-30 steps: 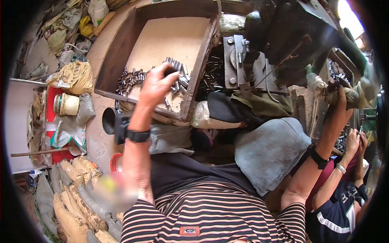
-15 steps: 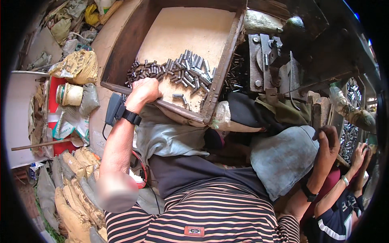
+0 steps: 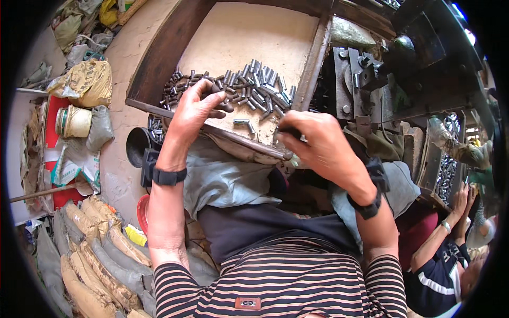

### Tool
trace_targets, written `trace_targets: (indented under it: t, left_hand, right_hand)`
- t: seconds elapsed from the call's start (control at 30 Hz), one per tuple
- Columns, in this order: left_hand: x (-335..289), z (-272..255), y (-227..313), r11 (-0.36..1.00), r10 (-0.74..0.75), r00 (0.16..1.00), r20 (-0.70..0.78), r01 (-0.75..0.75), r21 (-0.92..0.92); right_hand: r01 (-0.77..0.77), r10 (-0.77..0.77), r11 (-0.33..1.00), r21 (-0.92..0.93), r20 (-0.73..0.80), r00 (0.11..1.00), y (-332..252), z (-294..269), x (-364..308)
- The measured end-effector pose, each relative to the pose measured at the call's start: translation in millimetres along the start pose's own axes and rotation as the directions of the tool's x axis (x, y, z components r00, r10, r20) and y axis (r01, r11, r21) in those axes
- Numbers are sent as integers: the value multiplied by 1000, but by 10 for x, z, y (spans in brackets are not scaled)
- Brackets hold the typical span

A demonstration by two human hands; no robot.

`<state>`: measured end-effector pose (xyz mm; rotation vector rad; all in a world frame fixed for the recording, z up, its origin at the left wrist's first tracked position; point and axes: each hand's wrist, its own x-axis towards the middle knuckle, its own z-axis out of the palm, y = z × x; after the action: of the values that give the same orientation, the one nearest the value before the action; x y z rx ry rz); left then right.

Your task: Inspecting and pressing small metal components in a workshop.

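Observation:
A wooden tray (image 3: pixel 313 58) in front of me holds a heap of short metal tubes (image 3: pixel 254 79), some dark and some shiny. Over its near edge is my left hand (image 3: pixel 197 108), fingers bent but apart, beside the tubes; nothing shows in its grasp. At the near right corner, my right hand (image 3: pixel 313 138) is closed with its fingers curled down. Whatever its fingertips may hold is hidden. Two loose tubes (image 3: pixel 242 122) lie on the tray floor between my hands.
A dark metal machine (image 3: pixel 366 79) stands right of the tray. At left sit a black bucket (image 3: pixel 139 148) with tubes behind it, and stacked sacks (image 3: pixel 95 254). A co-worker's hands (image 3: pixel 462 199) work at the far right by another tube-filled box (image 3: pixel 448 164).
My left hand has lifted off the tray's near edge and shifted inward, fingers apart. My right hand has swung in from the right to the tray corner. The view has shifted slightly.

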<state>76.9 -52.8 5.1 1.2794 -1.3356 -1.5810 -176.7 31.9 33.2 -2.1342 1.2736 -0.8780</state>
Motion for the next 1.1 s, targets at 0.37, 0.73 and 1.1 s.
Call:
trace_targets:
  t: [0.37,0.73,1.1]
  left_hand:
    - [-282,-122,-144,995,22,998,51,-17,-99]
    - [-336,-120,-351,962,95,995,-17,-97,-255]
    - [-409,155,-227,888,25,999,-23,-33,-458]
  right_hand:
    - [-8,48,970,-242,160,986,152,826,526]
    - [80,-55,940,-331,84,995,347,1099,535]
    - [-361,332,828,429,143,932,176,565,415]
